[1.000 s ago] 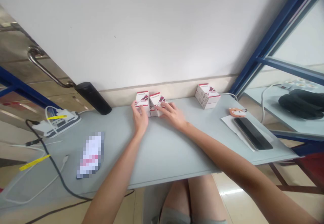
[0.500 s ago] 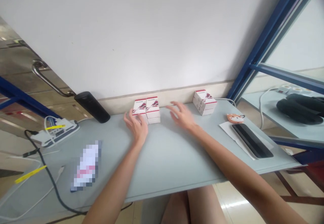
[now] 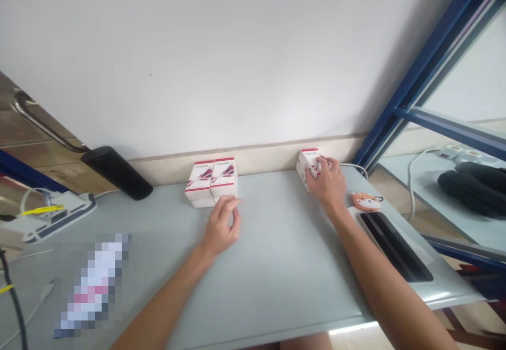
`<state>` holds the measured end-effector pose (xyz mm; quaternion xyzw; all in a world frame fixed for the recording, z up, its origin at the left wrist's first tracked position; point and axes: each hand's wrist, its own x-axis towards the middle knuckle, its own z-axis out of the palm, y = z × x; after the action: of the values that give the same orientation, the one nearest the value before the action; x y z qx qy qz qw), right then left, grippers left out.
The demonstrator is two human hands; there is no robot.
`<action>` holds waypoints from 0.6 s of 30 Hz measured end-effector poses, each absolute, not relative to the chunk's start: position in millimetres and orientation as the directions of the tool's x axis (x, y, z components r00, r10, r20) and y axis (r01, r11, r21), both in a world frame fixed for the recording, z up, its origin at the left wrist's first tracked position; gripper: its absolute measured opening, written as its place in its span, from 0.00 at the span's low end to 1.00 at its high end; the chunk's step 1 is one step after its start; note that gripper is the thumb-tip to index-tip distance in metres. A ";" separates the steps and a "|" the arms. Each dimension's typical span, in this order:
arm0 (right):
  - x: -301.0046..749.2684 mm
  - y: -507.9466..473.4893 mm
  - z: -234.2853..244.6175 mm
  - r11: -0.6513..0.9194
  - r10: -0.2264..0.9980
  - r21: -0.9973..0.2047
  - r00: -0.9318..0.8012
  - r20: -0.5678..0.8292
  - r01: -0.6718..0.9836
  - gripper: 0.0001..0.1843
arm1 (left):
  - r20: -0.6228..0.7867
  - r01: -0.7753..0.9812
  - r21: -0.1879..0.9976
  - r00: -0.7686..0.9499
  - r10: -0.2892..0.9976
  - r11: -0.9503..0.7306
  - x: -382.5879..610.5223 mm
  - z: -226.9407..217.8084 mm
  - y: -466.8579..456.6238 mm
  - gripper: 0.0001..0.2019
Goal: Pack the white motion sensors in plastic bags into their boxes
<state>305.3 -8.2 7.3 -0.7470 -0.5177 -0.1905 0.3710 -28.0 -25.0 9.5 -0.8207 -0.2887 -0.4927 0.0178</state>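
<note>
Two neighbouring stacks of small white cartons with red and purple print [image 3: 212, 180] stand by the wall, left of centre. Just in front of them is my left hand [image 3: 222, 224], with loosely bent fingers, a gap between thumb and forefinger, and nothing in it. Farther right, a second group of the same cartons [image 3: 304, 166] stands against the wall. My right hand [image 3: 329, 184] grips a carton of this group from above, fingers over its top and thumb at its left side. The hand hides much of that group.
On the grey table [image 3: 269, 276] a black cylinder [image 3: 118, 173] leans back left, near a power strip [image 3: 59, 215]. A blurred-out item [image 3: 93, 287] lies front left. At right are a phone [image 3: 395, 244] and an orange animal-faced case [image 3: 367, 201]. Blue frame bars [image 3: 419, 70] border the right side.
My right hand has moved right, from the space between the groups onto the right-hand cartons. My left hand has come off the left cartons, toward me. The view has shifted somewhat.
</note>
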 end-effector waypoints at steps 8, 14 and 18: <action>277.2 -25.6 20.7 0.345 0.591 -0.377 0.113 0.799 0.860 0.19 | 0.307 0.222 0.901 0.281 0.909 -0.373 -4.9 0.1 -40.2 0.10; 213.9 -56.9 22.0 0.697 0.611 -0.321 -0.297 0.733 0.641 0.19 | 0.290 -0.037 0.953 0.409 0.865 -0.302 1.6 6.9 -45.8 0.26; 201.5 -63.9 25.1 0.703 0.640 -0.404 -0.273 0.718 0.586 0.19 | 0.412 0.012 0.901 0.294 0.863 -0.434 0.0 15.3 -46.2 0.24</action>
<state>201.5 -63.9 25.1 -0.3844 -0.7974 0.0294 0.4643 0.0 -46.2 15.3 -0.6831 -0.3203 -0.5006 -0.4245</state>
